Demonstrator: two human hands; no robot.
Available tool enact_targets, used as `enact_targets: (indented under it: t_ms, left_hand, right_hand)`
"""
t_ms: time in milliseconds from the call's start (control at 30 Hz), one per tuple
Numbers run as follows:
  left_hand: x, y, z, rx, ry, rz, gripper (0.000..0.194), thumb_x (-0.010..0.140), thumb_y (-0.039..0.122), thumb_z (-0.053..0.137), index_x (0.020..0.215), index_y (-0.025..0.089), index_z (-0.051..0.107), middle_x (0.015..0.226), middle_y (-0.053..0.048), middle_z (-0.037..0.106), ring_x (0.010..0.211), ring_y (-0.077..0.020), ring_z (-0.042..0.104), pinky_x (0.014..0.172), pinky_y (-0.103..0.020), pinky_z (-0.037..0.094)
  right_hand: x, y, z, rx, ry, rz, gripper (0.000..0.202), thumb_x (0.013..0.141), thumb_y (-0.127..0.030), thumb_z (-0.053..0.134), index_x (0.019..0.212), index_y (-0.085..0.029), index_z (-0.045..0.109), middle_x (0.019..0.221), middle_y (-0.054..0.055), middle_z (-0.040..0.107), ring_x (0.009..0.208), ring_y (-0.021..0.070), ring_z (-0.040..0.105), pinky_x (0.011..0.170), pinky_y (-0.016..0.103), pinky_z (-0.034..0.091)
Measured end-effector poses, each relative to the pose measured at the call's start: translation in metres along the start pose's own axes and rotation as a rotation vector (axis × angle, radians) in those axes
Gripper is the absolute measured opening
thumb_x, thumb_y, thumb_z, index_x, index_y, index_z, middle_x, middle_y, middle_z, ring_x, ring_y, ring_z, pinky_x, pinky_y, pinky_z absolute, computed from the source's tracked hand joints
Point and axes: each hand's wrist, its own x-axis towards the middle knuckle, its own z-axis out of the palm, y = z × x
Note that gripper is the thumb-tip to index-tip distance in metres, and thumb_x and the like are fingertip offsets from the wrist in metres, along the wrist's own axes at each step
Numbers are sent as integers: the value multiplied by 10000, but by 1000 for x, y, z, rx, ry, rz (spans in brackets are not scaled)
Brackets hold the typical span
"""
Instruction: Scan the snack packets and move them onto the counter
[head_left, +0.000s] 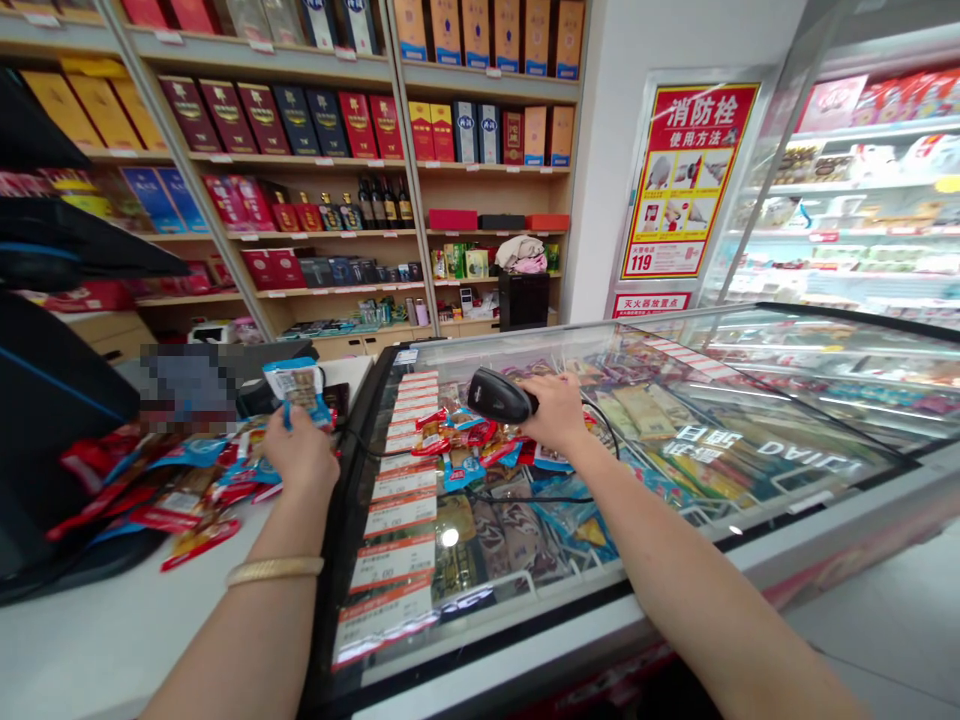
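My left hand is closed on a small blue-and-white snack packet, held up over the counter. Below and left of it lies a heap of red and blue snack packets on the white counter. My right hand grips a black barcode scanner, its head pointing left toward the held packet. Beneath the scanner, a second pile of red and blue packets rests on the freezer's glass top. A black cable runs across the glass near this pile.
A glass-topped freezer with frozen goods inside stretches to the right, with price labels along its left side. The white counter holds a dark monitor at left. Shelves of boxed bottles stand behind.
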Motion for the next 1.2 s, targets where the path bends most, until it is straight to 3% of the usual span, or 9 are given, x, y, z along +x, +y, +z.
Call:
enact_targets:
  t_ms: [100, 200, 267, 400, 567, 833, 1067, 1200]
  left_hand:
    - [-12, -1, 13, -122, -9, -96, 137, 767, 259, 622, 830, 219, 508, 780, 20, 564, 677, -131, 557, 698, -299, 513]
    - [-26, 0, 21, -139, -97, -123, 150, 697, 239, 686, 820, 200, 609, 805, -8, 646, 673, -133, 586, 682, -279, 528]
    - [-33, -1, 24, -38, -149, -71, 183, 680, 266, 706, 842, 191, 668, 794, -16, 678, 666, -147, 594, 663, -272, 525]
    - [-36, -6, 23, 356, -222, 162, 297, 699, 343, 698, 936, 172, 753, 741, -26, 711, 648, -183, 611, 648, -281, 510]
    - [-37, -9, 22, 670, -308, 373, 372, 777, 379, 625, 1045, 172, 779, 883, -74, 768, 802, -245, 699, 792, -337, 549]
    - [-43, -10, 28, 742, -393, 545, 393, 814, 339, 578, 1111, 173, 774, 1038, -102, 776, 929, -268, 725, 844, -343, 558]
    - [-41, -15, 28, 754, -393, 584, 385, 828, 322, 583, 1140, 187, 763, 1054, -93, 778, 925, -265, 730, 838, -342, 566]
    - [-48, -19, 36, 789, -462, 573, 394, 865, 290, 547, 1195, 194, 739, 1144, -104, 762, 1036, -281, 718, 914, -366, 555]
  right_hand:
    - [0, -1, 0, 21, 20, -16, 262, 726, -297, 687, 974, -243, 752, 977, 81, 772, 923, 258, 642, 912, 405, 287]
    - [-1, -3, -1, 48, 35, -50, 266, 718, -332, 701, 962, -238, 749, 933, 79, 765, 896, 254, 629, 911, 403, 288]
    - [-1, -5, -3, 64, 39, -74, 282, 712, -359, 716, 963, -235, 746, 916, 77, 760, 890, 253, 623, 908, 400, 286]
    - [-1, -6, -5, 77, 53, -111, 313, 711, -387, 723, 980, -229, 743, 912, 75, 756, 895, 251, 621, 894, 393, 281]
    - [-2, -8, -4, 84, 82, -128, 299, 705, -361, 705, 969, -225, 743, 906, 73, 757, 881, 245, 622, 885, 392, 281]
    - [-1, -9, -5, 96, 55, -110, 282, 715, -354, 705, 967, -234, 745, 928, 68, 772, 902, 248, 633, 885, 399, 276]
    - [-1, -8, -3, 89, 49, -93, 305, 704, -357, 709, 977, -227, 742, 955, 71, 778, 923, 248, 644, 895, 391, 281]
    - [1, 1, -3, 69, 107, -30, 290, 711, -358, 707, 964, -219, 742, 968, 84, 776, 939, 262, 648, 893, 387, 288]
